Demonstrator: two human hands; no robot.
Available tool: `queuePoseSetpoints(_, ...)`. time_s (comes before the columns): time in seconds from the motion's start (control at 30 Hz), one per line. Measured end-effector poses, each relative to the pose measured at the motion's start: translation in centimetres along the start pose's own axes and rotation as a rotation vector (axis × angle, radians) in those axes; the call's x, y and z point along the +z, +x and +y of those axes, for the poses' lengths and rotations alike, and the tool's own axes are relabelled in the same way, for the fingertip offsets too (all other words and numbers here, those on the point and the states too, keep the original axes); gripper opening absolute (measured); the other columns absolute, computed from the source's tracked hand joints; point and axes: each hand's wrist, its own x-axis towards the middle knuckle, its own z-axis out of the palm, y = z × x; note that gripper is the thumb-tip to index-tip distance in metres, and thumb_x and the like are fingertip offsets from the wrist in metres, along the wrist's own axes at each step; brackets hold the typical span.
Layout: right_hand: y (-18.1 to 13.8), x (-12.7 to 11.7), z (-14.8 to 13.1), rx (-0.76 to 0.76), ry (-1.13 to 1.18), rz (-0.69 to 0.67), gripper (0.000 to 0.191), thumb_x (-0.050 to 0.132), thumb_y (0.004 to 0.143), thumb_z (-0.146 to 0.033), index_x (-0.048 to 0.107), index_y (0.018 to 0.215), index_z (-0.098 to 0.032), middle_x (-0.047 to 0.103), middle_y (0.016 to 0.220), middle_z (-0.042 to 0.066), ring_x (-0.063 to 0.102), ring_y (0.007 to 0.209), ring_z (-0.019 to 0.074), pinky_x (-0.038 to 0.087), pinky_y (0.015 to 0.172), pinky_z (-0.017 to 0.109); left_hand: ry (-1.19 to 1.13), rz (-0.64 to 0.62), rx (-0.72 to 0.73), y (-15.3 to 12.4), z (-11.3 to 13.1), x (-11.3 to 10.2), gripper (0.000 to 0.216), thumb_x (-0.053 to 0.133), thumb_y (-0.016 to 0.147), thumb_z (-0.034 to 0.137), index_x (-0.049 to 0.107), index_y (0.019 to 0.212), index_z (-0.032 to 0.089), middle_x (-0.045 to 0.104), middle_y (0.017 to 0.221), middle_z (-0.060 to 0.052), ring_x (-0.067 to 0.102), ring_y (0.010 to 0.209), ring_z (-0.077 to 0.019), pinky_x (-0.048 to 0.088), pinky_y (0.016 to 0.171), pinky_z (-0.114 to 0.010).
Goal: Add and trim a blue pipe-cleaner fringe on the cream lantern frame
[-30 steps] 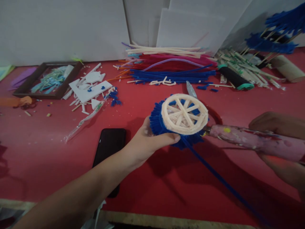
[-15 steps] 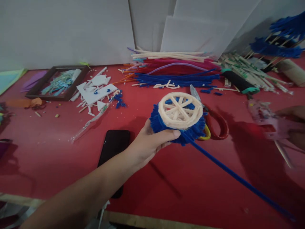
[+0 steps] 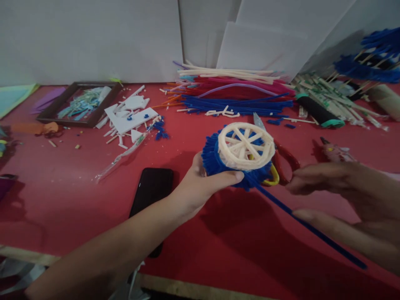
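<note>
My left hand [image 3: 212, 183] grips a round craft piece by its edge, thumb on the near side. The craft piece [image 3: 208, 152] has a ruffled blue pipe-cleaner border and a cream spoked wheel [image 3: 246, 139] on top. One long blue pipe cleaner [image 3: 318, 235] sticks out from it toward the lower right. My right hand [image 3: 353, 200] is open beside that strand, thumb and fingers apart. Whether the thumb touches it I cannot tell. Behind the right hand lies a pinkish glue gun [image 3: 336, 152], partly hidden. Scissors [image 3: 286, 160] with red and yellow handles lie behind the craft piece.
A black phone [image 3: 153, 187] lies left of my forearm. Bundled pipe cleaners [image 3: 234, 102], a black-and-green roll [image 3: 320, 110] and wrapped sticks [image 3: 331, 98] line the back. White scraps [image 3: 131, 118] and a brown frame [image 3: 78, 104] are at the left. A blue ruffled structure [image 3: 368, 66] stands far right.
My right hand has let go of the glue gun, which now lies on the table, and has come left toward the blue strand with fingers spread. My left hand keeps its hold.
</note>
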Motion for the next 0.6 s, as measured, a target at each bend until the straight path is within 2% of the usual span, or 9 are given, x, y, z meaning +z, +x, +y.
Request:
queuePoseSetpoints(0.07,1.1,-0.1,-1.9,-0.112,-0.003,0.014,0.035,0.040,0.109,-0.055,0.062,0.103,-0.030,0.080,0.083,-0.002,0.075,0.065,0.0105,0.058,0.057,0.020,0.018,-0.006,0.015,0.0,-0.2,-0.1,0.083,0.098,0.047,0.017,0.057,0.119,0.020,0.075,0.116,-0.007,0.067,0.123,-0.0311,0.050,0.108,-0.047)
queuePoseSetpoints(0.17,1.8,-0.4,-2.2,-0.169,-0.016,0.009,0.033,0.034,0.114,-0.039,0.064,0.103,-0.031,0.082,0.082,-0.006,0.076,0.064,0.0078,0.059,0.061,0.015,0.056,-0.041,0.015,0.1,-0.4,-0.2,0.080,0.098,0.050,0.018,0.057,0.119,0.020,0.075,0.119,-0.008,0.067,0.122,-0.0306,0.051,0.106,-0.046)
queuePoseSetpoints(0.27,1.8,-0.6,-2.1,-0.169,-0.004,-0.017,0.033,0.035,0.113,-0.042,0.065,0.104,-0.031,0.082,0.084,-0.007,0.075,0.063,0.0066,0.058,0.061,0.013,0.070,-0.048,0.004,0.0,-0.5,-0.1,0.081,0.097,0.050,0.015,0.056,0.120,0.019,0.075,0.114,-0.007,0.069,0.117,-0.0287,0.053,0.102,-0.044)
queuePoseSetpoints(0.37,2.0,-0.7,-2.6,-0.178,0.020,-0.013,0.035,0.035,0.112,-0.048,0.065,0.101,-0.031,0.081,0.080,-0.009,0.071,0.053,0.0059,0.052,0.046,0.015,0.063,-0.039,0.020,-0.1,-0.5,0.0,0.078,0.096,0.048,0.012,0.056,0.115,0.020,0.076,0.107,-0.005,0.070,0.113,-0.0282,0.054,0.102,-0.045)
queuePoseSetpoints(0.43,2.2,-0.8,-3.1,-0.185,0.021,0.003,0.037,0.036,0.112,-0.046,0.066,0.097,-0.031,0.080,0.076,-0.010,0.070,0.050,0.0056,0.051,0.043,0.014,0.060,-0.050,0.030,-0.1,-0.5,0.1,0.075,0.096,0.048,0.012,0.056,0.112,0.021,0.076,0.105,-0.004,0.070,0.113,-0.0284,0.053,0.103,-0.046)
queuePoseSetpoints(0.53,2.3,-0.8,-3.4,-0.202,-0.013,0.010,0.039,0.035,0.113,-0.038,0.068,0.094,-0.029,0.080,0.075,-0.008,0.069,0.049,0.0061,0.057,0.057,0.011,0.071,-0.059,0.036,-0.1,-0.5,0.1,0.074,0.096,0.049,0.013,0.055,0.111,0.022,0.075,0.106,-0.003,0.070,0.113,-0.0278,0.052,0.105,-0.047)
queuePoseSetpoints(0.6,1.8,-0.7,-3.2,-0.209,-0.046,0.020,0.039,0.035,0.113,-0.034,0.070,0.095,-0.027,0.081,0.078,-0.005,0.073,0.058,0.0078,0.060,0.065,0.013,0.080,-0.052,0.036,-0.1,-0.5,0.0,0.074,0.095,0.050,0.012,0.055,0.112,0.022,0.075,0.108,-0.004,0.069,0.114,-0.0275,0.052,0.105,-0.047)
